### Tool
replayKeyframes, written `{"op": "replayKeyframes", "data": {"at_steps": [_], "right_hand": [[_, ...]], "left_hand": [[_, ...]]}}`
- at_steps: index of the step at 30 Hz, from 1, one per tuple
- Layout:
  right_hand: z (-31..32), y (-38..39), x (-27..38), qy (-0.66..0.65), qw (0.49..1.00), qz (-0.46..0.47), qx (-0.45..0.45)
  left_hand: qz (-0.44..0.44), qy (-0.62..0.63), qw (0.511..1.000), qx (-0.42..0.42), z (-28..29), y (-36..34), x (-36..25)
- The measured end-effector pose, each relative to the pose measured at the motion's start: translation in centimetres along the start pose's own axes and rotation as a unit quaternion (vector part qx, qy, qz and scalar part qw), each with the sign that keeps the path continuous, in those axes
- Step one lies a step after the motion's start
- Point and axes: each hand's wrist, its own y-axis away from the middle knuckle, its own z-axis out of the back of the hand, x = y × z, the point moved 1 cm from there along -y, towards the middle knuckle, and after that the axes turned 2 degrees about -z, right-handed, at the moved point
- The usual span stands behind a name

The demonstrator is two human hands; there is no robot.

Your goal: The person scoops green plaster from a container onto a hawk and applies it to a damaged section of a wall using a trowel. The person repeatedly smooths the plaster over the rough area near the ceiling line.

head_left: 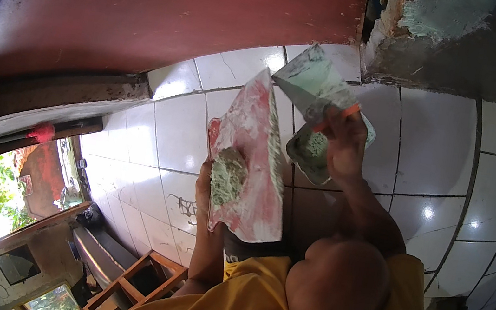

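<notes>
My left hand (204, 182) grips the edge of a red, plaster-smeared plastering board (258, 176); most of its fingers are hidden behind the board. A lump of rough grey-green plaster (229, 176) sits on the board's left part. In my right hand (345, 147) is a wide, pale-bladed plastering trowel (317, 75), held by its orange handle. The blade points up and away, apart from the board, with grey smears on it. Below my right hand a small tub (315, 175) holds more grey-green plaster; the hand and trowel partly cover it.
White tiles (431, 150) cover the floor. A red wall (186, 11) rises ahead, and a grey wall corner (419, 39) with broken plaster is at the far right. On the lower left are a wooden frame (139, 280), a dark long seat (99, 248) and an open window (12, 190).
</notes>
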Motion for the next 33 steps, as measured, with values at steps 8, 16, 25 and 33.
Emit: {"op": "replayKeyframes", "data": {"at_steps": [8,16,25,33], "right_hand": [[-3.2,-1.2,1.1,0.28,0.911,0.291,0.085],[-3.9,1.3,-3.2,0.261,0.902,0.332,0.094],[5.4,5.9,-7.3,0.313,0.949,0.028,-0.007],[5.7,-2.8,7.4,0.419,0.899,0.089,0.093]], "left_hand": [[0.022,-0.065,0.997,-0.031,-0.9,0.7,1.9],[-0.088,-0.156,0.983,-0.034,-1.0,0.4,3.3],[-0.012,0.026,0.999,0.038,-0.9,-0.9,0.0],[0.156,-0.315,0.931,0.097,0.4,-3.7,-2.8]]}}
